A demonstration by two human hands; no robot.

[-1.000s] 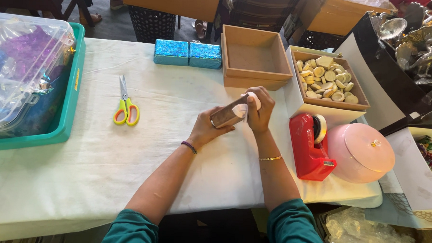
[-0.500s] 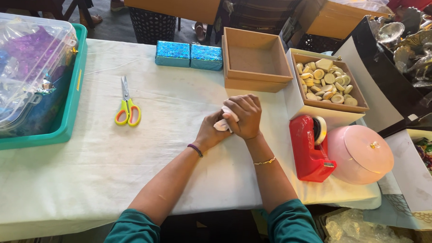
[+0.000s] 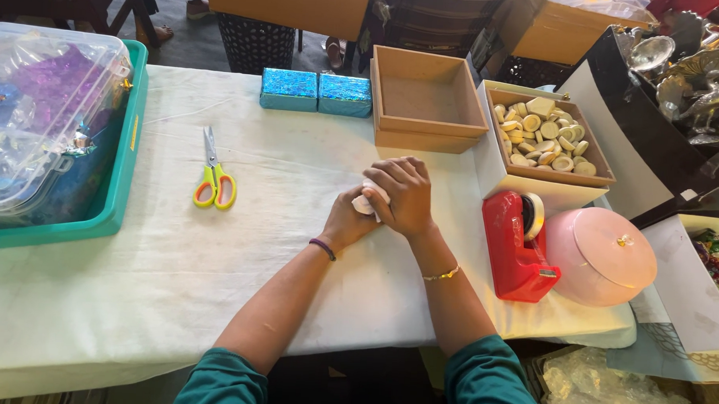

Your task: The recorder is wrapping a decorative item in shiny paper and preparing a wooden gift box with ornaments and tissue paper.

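Two hands (image 3: 391, 203) around one white piece (image 3: 366, 204)

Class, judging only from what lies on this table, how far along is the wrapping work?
Looks done: two glittery blue boxes stand finished. In hand: both hands, left hand and right hand, close on a small white piece. Left: one brown tray sits empty; another tray of white pieces waits.

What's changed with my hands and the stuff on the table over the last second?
Both hands came down to the tablecloth. The right hand now covers the small white piece against the left hand; the brown piece seen earlier is hidden. Scissors, tape dispenser and boxes stayed put.
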